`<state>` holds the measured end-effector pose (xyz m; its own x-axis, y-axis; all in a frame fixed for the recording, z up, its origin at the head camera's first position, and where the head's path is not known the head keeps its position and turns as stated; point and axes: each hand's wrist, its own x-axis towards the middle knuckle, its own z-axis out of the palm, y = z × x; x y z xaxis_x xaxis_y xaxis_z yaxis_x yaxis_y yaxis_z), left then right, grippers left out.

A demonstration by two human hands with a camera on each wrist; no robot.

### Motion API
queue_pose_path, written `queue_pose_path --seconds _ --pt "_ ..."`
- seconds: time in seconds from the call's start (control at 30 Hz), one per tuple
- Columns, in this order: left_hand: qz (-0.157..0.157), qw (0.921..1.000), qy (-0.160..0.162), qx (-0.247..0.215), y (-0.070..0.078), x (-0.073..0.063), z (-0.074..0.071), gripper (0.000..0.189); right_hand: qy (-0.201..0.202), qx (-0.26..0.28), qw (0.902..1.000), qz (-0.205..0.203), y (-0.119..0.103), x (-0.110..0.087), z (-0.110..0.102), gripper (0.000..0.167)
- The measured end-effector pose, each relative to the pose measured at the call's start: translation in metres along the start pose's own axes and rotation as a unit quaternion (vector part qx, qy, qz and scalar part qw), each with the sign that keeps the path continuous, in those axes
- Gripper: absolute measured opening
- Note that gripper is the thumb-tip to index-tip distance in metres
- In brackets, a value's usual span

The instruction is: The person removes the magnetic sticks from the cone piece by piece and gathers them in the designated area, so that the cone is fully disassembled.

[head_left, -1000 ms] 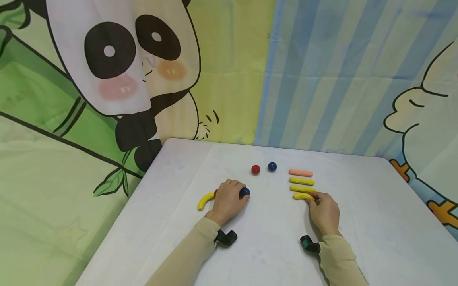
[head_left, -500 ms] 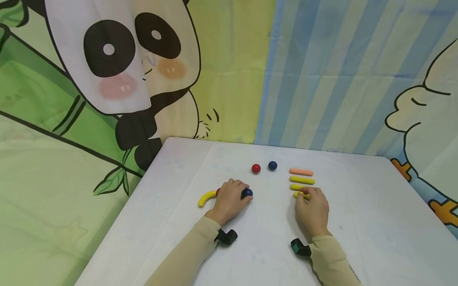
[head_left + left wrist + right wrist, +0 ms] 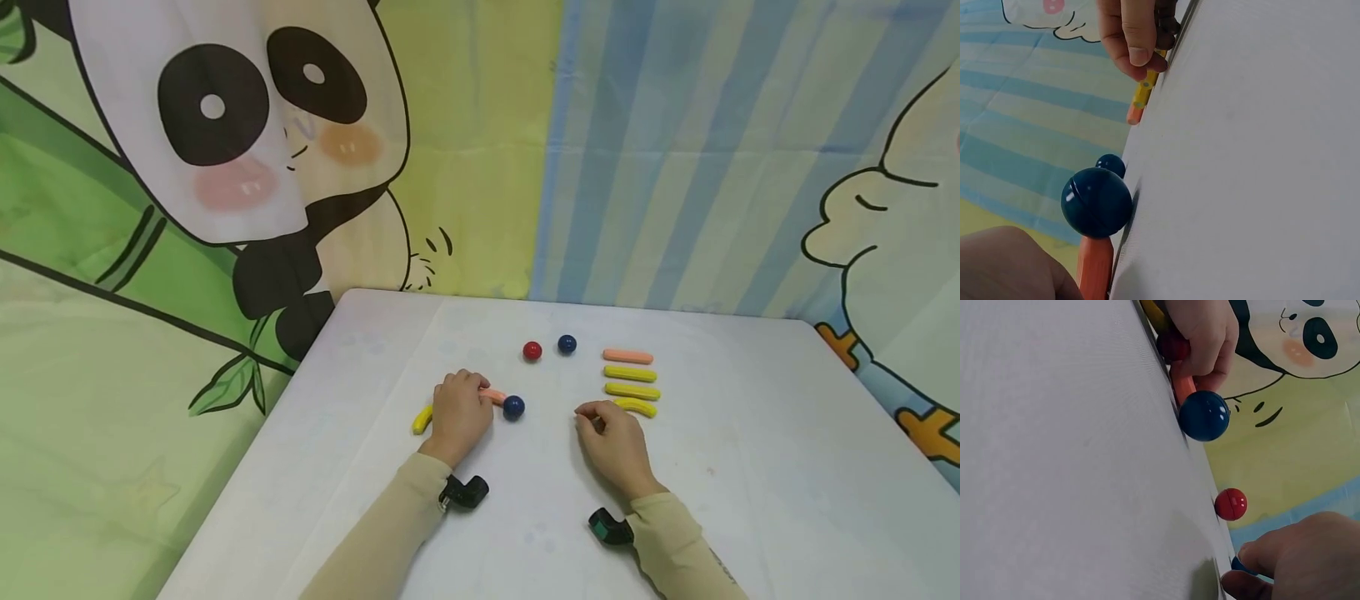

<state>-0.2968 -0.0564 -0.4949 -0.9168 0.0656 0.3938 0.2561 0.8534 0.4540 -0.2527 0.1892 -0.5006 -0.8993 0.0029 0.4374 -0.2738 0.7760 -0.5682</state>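
My left hand [image 3: 459, 417] is at the left centre of the table, fingers and thumb around an orange stick [image 3: 492, 397]. The stick's right end meets a blue ball [image 3: 513, 407]. From its other side a curved yellow piece [image 3: 422, 420] pokes out. A red ball [image 3: 1174, 346], hidden by the hand in the head view, sits between the yellow piece and the stick. My right hand [image 3: 617, 447] hovers left of another curved yellow piece [image 3: 636, 407], thumb and fingers loosely bent, nothing visible between them.
A red ball [image 3: 532, 351] and a blue ball [image 3: 567, 344] lie farther back. Above the right curved piece are two straight yellow sticks [image 3: 632, 390] and an orange stick [image 3: 628, 356] in a row. The white table [image 3: 525, 533] ends at a printed cloth backdrop [image 3: 480, 167].
My right hand has left the curved yellow piece and moved left towards the near blue ball. My left hand has slid left off that ball, uncovering the orange stick.
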Motion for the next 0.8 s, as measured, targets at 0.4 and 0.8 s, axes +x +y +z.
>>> queue_pose_path --seconds 0.4,0.8 --pt "0.142 0.9863 -0.079 -0.028 0.01 -0.008 0.009 0.017 -0.067 0.046 0.9958 -0.044 -0.009 -0.007 0.007 0.027" --pt "0.143 0.9888 -0.04 -0.011 0.014 -0.009 0.009 0.015 -0.082 0.036 0.9934 -0.071 -0.018 -0.008 0.011 0.038"
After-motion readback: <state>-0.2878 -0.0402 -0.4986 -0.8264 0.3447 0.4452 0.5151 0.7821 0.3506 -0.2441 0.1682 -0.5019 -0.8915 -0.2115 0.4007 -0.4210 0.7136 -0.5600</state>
